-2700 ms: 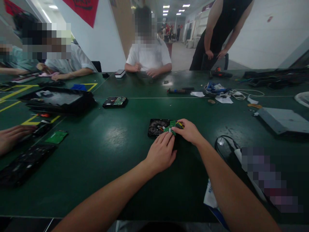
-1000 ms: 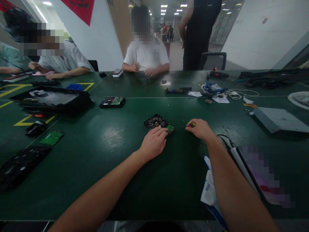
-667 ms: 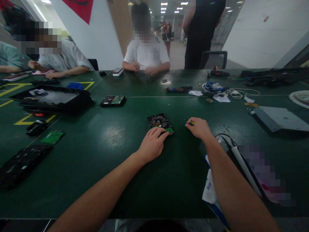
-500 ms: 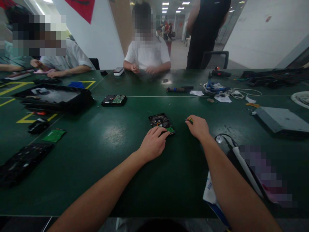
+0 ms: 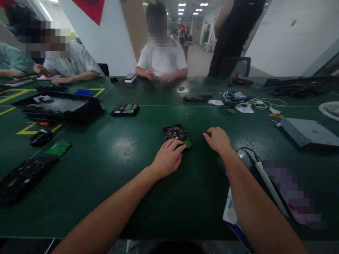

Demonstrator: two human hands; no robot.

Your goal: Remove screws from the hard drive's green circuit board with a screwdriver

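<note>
A hard drive (image 5: 175,133) lies flat on the green table in front of me, dark on top with a green circuit board strip at its near right end. My left hand (image 5: 169,155) holds it down, fingers bent over the near edge and covering part of it. Just to the right, my right hand (image 5: 217,139) is closed in a pinch, apart from the drive. Between thumb and forefinger shows a bit of a small yellow-green tool (image 5: 209,133), which looks like a screwdriver; the palm hides most of it.
Another drive (image 5: 125,109) lies farther left, near a black tray-like casing (image 5: 60,106). At left are a green board (image 5: 58,148) and a black part (image 5: 26,178). A grey metal box (image 5: 311,131) and white cables (image 5: 262,103) lie right. People sit across the table.
The tool in my right hand shows less of its yellow handle as that hand turns slightly. My left hand and the drive stay put. A person standing behind leans farther right.
</note>
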